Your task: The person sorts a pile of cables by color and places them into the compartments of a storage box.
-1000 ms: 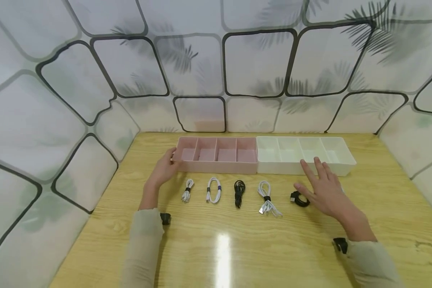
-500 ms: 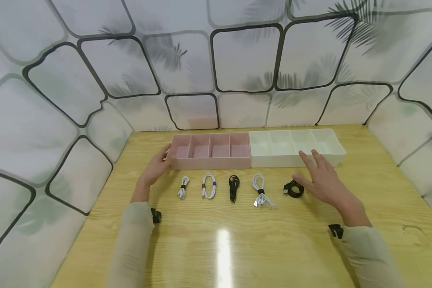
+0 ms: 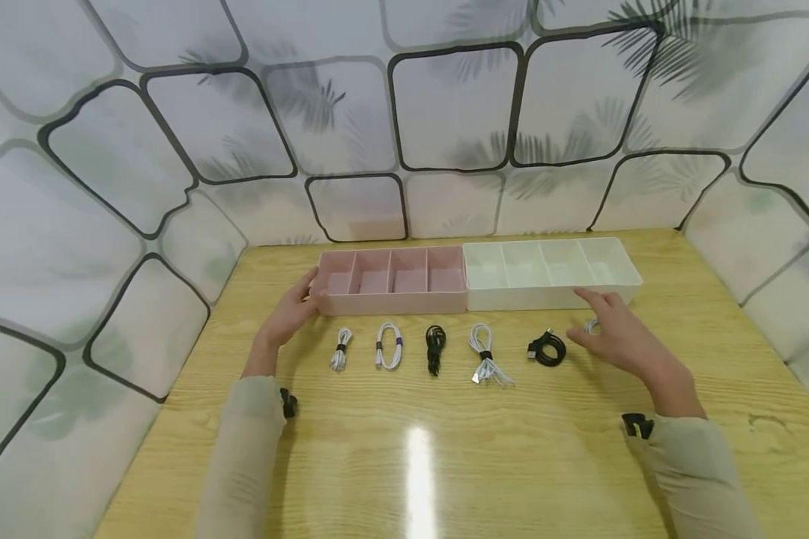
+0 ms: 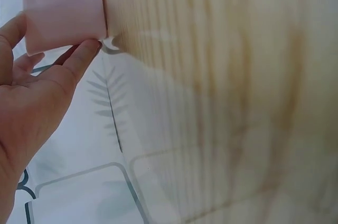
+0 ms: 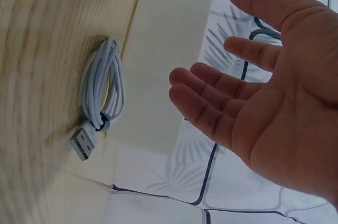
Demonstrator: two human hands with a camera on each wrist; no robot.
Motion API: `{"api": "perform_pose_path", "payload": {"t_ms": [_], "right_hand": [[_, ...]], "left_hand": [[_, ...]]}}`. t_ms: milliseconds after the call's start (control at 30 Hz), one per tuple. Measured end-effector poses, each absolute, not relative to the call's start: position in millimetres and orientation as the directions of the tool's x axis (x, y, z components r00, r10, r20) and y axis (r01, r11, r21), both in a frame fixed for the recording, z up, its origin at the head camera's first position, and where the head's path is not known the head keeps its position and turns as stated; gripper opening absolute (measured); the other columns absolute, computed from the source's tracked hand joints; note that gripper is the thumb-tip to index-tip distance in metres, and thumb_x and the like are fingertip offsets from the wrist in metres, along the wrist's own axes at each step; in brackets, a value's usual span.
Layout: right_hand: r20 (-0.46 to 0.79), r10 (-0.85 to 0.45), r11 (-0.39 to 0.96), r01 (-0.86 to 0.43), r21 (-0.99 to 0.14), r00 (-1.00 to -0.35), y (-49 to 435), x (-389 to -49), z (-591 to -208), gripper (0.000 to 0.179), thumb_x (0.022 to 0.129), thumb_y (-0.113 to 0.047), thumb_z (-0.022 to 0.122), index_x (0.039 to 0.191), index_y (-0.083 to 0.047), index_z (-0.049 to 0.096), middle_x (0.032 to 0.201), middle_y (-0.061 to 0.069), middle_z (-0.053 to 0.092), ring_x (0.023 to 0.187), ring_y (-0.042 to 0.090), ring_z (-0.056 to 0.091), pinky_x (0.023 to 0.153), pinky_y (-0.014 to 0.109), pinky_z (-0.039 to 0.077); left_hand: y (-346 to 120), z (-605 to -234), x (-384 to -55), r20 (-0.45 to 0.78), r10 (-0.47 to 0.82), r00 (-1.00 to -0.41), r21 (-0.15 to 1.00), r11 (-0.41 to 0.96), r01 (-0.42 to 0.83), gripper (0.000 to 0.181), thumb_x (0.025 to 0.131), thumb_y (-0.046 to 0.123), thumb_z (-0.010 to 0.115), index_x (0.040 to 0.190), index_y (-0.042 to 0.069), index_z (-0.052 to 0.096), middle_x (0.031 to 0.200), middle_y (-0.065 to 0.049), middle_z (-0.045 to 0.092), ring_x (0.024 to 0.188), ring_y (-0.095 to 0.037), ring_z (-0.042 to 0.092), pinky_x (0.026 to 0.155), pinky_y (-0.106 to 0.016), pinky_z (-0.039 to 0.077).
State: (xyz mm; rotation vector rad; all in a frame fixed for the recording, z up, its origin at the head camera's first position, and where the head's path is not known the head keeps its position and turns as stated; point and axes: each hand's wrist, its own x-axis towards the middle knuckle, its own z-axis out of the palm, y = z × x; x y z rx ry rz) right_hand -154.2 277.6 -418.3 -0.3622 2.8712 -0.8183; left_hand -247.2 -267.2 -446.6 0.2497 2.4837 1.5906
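My left hand (image 3: 288, 318) is at the left end of the pink divided box (image 3: 394, 303). In the left wrist view its fairly straight fingers (image 4: 82, 57) touch the box's end wall, with the thumb near the rim. My right hand (image 3: 623, 337) hovers in front of the white divided box (image 3: 546, 299), holding nothing. The right wrist view shows its fingers slightly bent and apart. Below it on the table lies a coiled white USB cable (image 5: 100, 84), mostly hidden by the hand in the head view. A coiled black USB cable (image 3: 547, 349) lies just left of that hand.
More bundled cables lie in a row before the boxes: a small white one (image 3: 340, 349), a white loop (image 3: 389, 346), a black one (image 3: 435, 349) and a larger white one (image 3: 488, 355). A patterned wall (image 3: 452, 202) rises behind the wooden table (image 3: 350, 449).
The head view has shifted a little. My right hand has gone from spread fingers to a more drawn-in pose, uncovering part of the white cable under it. The left hand stays at the pink box.
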Motion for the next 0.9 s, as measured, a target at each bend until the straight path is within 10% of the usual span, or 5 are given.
{"api": "perform_pose_path", "payload": {"t_ms": [900], "right_hand": [[-0.158, -0.393, 0.8, -0.253, -0.544, -0.906, 258, -156, -443, 0.072, 0.095, -0.021, 0.067, 0.153, 0.001, 0.03, 0.126, 0.033, 0.049, 0.108, 0.041, 0.055, 0.084, 0.055, 0.047]], "left_hand": [[-250, -396, -228, -0.165, 0.285, -0.944, 0.843, 0.538, 0.016, 0.068, 0.107, 0.02, 0.045, 0.158, 0.0, 0.006, 0.157, -0.035, 0.018, 0.14, -0.048, 0.03, 0.109, -0.059, 0.033]]}}
